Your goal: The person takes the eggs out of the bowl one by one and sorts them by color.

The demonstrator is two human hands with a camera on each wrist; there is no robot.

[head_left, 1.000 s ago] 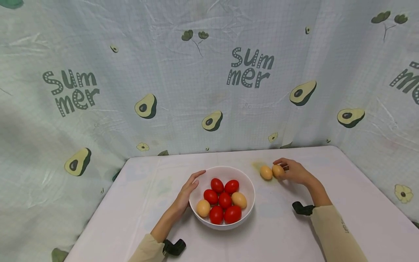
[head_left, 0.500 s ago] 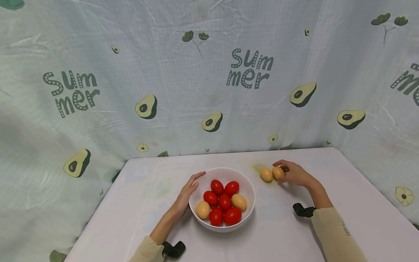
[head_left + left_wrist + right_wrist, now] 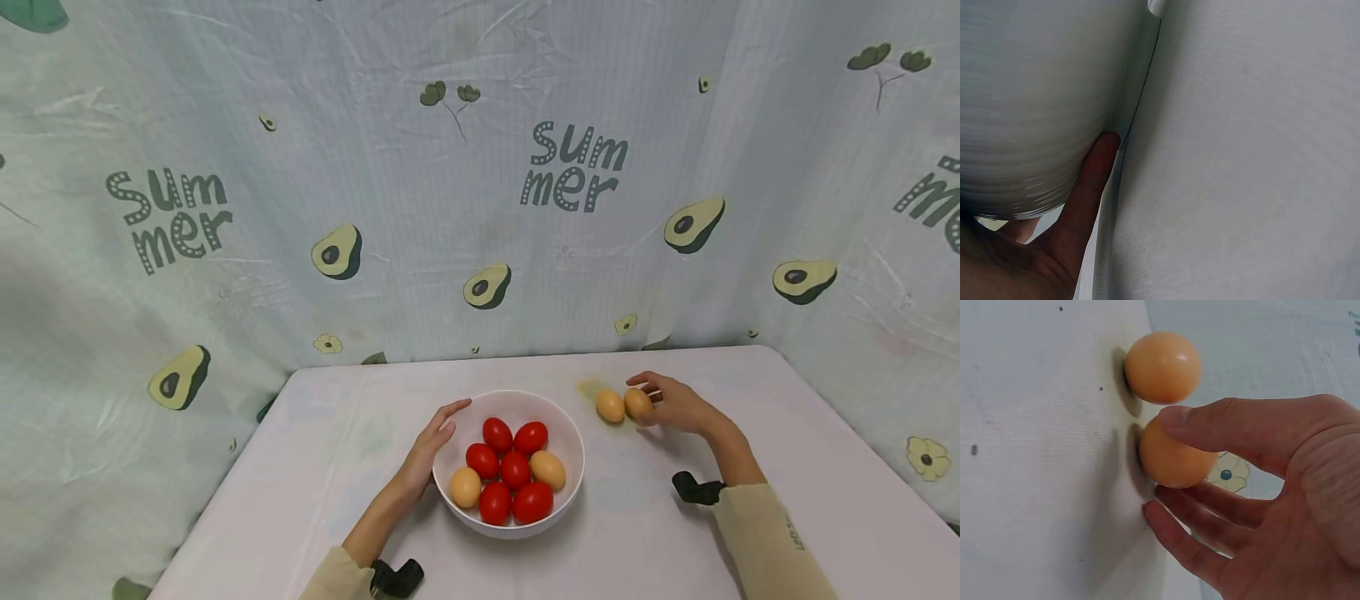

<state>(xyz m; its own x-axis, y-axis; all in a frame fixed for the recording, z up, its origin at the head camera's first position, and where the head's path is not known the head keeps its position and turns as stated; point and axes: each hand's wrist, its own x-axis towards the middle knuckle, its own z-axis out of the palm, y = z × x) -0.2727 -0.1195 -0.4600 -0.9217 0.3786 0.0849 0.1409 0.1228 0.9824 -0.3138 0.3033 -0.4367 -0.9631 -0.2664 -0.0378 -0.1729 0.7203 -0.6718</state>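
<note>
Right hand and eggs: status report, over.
Right hand: grip on one tan egg. Left hand against white bowl. Second tan egg close beside the first; no other obstruction seen.

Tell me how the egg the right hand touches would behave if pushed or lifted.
Pushed, the egg would probably roll: it is rounded and the table looks flat. Its smooth surface may slip in a loose grip. Its shell-like look suggests it could crack if squeezed.

the pale table [image 3: 630, 542] bears a white bowl [image 3: 567, 433] and two eggs [image 3: 610, 406].
</note>
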